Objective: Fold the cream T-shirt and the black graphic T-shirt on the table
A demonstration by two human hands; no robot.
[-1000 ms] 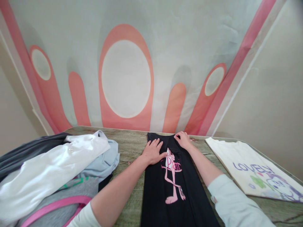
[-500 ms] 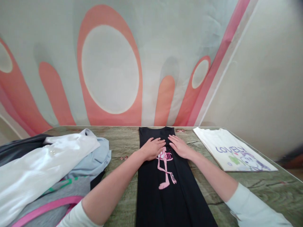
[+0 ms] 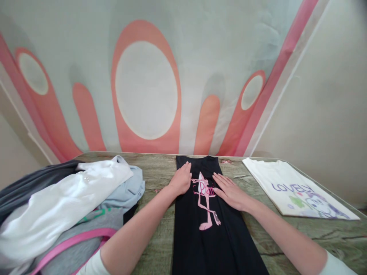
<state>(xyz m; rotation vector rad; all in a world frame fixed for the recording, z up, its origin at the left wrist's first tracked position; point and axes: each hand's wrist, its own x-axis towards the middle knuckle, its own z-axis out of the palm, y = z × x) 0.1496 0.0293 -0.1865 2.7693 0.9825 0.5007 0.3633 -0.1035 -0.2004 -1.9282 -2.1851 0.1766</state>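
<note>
Black shirt lay mid-counter, near end cut off. Left hand and right hand pressed flat, fingers together. Pile left partly hidden; painted wall behind.

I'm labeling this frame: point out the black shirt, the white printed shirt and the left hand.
black shirt (image 3: 212, 244), head view, plain fabric below pink print.
white printed shirt (image 3: 275, 173), head view, plain upper part.
left hand (image 3: 180, 179), head view, back of hand.
</note>
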